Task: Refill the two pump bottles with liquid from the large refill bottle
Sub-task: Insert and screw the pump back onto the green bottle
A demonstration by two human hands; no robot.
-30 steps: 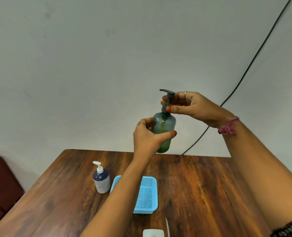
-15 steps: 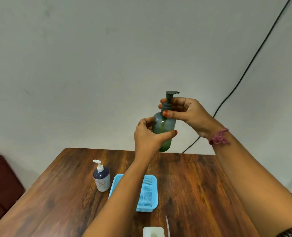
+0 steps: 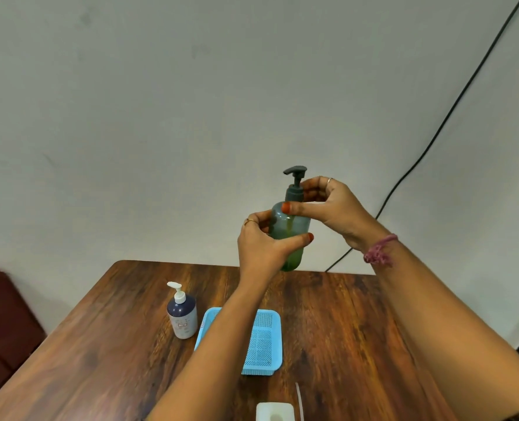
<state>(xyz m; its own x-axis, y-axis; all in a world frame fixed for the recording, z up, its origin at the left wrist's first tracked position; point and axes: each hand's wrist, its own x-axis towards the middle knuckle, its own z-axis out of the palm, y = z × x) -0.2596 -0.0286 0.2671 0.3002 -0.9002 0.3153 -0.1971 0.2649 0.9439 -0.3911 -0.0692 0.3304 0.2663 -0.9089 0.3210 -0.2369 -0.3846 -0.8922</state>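
Note:
I hold a green translucent pump bottle (image 3: 291, 229) upright in the air above the far part of the table. My left hand (image 3: 262, 247) grips its body from the left. My right hand (image 3: 328, 205) curls round the dark pump collar (image 3: 294, 191), thumb in front and fingers behind. A little green liquid shows at the bottle's bottom. A second pump bottle (image 3: 181, 314), dark blue with a white pump, stands on the table at the left. A white object (image 3: 275, 411) at the bottom edge is cut off; I cannot tell what it is.
A light blue mesh tray (image 3: 262, 341) lies on the wooden table (image 3: 343, 329), partly under my left forearm. A thin white strip (image 3: 299, 401) lies near the front edge. A dark red seat (image 3: 0, 323) stands left of the table. A black cable (image 3: 434, 138) runs down the wall.
The pump head has turned from pointing right to pointing left under my right hand. My right wrist has dropped a little. The left hand and bottle stay in place.

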